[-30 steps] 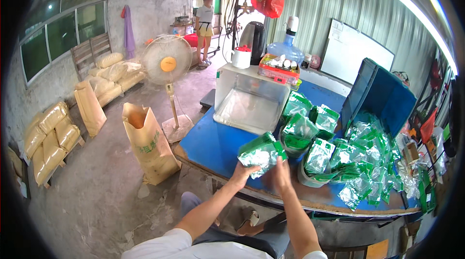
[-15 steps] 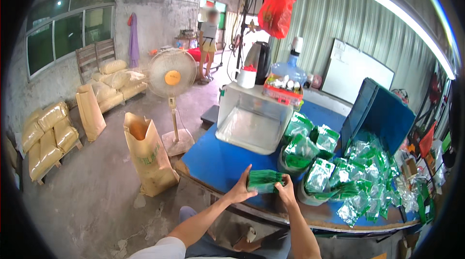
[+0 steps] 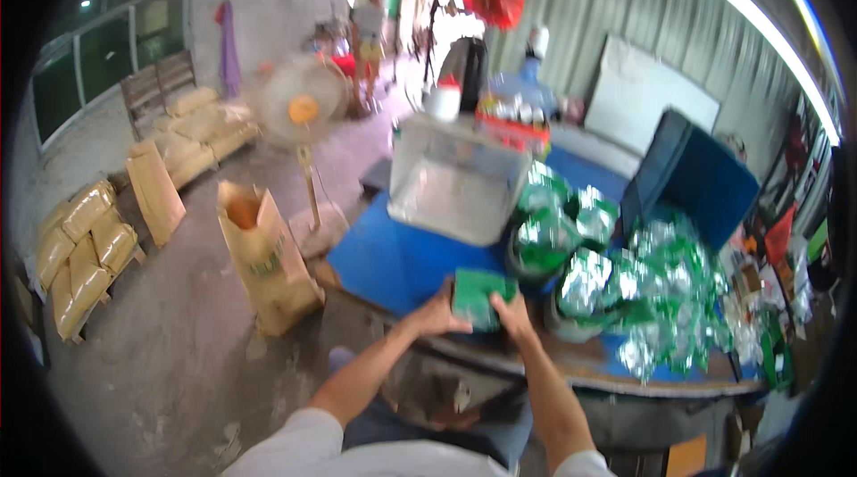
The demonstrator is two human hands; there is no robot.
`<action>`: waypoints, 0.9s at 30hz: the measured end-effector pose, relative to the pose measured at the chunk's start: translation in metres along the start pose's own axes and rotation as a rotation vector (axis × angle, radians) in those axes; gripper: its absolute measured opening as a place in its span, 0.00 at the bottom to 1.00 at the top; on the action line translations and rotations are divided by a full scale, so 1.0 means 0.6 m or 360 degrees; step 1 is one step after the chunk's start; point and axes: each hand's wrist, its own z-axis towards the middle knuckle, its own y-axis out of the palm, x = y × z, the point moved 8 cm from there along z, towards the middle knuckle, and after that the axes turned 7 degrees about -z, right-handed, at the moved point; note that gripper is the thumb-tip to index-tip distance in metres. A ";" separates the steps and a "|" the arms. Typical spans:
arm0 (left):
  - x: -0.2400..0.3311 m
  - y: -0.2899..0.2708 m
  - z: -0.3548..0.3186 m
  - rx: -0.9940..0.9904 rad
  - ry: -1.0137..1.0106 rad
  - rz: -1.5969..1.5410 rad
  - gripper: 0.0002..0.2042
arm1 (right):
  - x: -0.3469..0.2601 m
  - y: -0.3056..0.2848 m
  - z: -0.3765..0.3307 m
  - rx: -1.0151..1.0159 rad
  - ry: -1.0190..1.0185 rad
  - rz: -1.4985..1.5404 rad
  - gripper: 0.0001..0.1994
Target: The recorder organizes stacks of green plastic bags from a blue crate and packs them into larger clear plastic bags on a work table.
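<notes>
A squared stack of green and clear plastic bags is held between my two hands, over the near edge of the blue-topped table. My left hand grips its left side. On the right side my right hand is closed, thumb across the top face. Just right of the stack, round tubs hold bundles of similar green and clear bags, and a nearer tub carries more. A loose heap of these bags spills from a tipped blue crate. The picture is blurred by motion.
Behind my hands stands a clear plastic bin with a white container on top. An open brown paper sack and a standing fan are on the floor to the left. Filled sacks lie farther left. A person stands at the back.
The stack has tilted from showing its layered edges to showing a flat green face. My right thumb now lies over that face. The whole view has shifted slightly.
</notes>
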 end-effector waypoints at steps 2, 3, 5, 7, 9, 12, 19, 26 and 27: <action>0.011 -0.013 0.008 -0.0001 -0.0087 -0.0121 0.54 | 0.012 -0.008 0.012 -0.0098 0.0018 -0.0159 0.26; 0.027 -0.025 0.004 0.0088 -0.0059 -0.0313 0.50 | 0.023 -0.019 0.016 -0.0160 0.0210 -0.0123 0.28; 0.010 -0.039 -0.001 0.0125 -0.0198 -0.0259 0.48 | 0.044 -0.021 0.008 0.0487 0.0583 0.1775 0.44; 0.033 -0.027 0.012 0.0110 -0.0148 -0.0288 0.48 | 0.021 -0.063 -0.045 0.0811 0.0641 0.2266 0.42; 0.010 -0.021 0.020 0.0094 -0.0111 -0.0318 0.47 | -0.008 -0.061 -0.094 0.0848 0.0757 0.1664 0.39; 0.004 -0.025 0.016 0.0154 -0.0125 -0.0116 0.45 | -0.242 -0.061 -0.136 0.0339 0.0180 0.1522 0.35; 0.032 -0.042 0.016 0.0138 -0.0134 -0.0330 0.48 | -0.501 -0.115 -0.107 0.0356 -0.0920 -0.0323 0.32; 0.154 0.052 0.002 -0.0361 0.0131 0.0066 0.45 | -0.223 -0.033 -0.098 -0.0157 -0.0780 -0.1333 0.69; 0.166 0.043 -0.006 -0.0450 0.0114 0.0215 0.47 | -0.202 -0.025 -0.089 -0.0421 -0.0339 -0.1111 0.62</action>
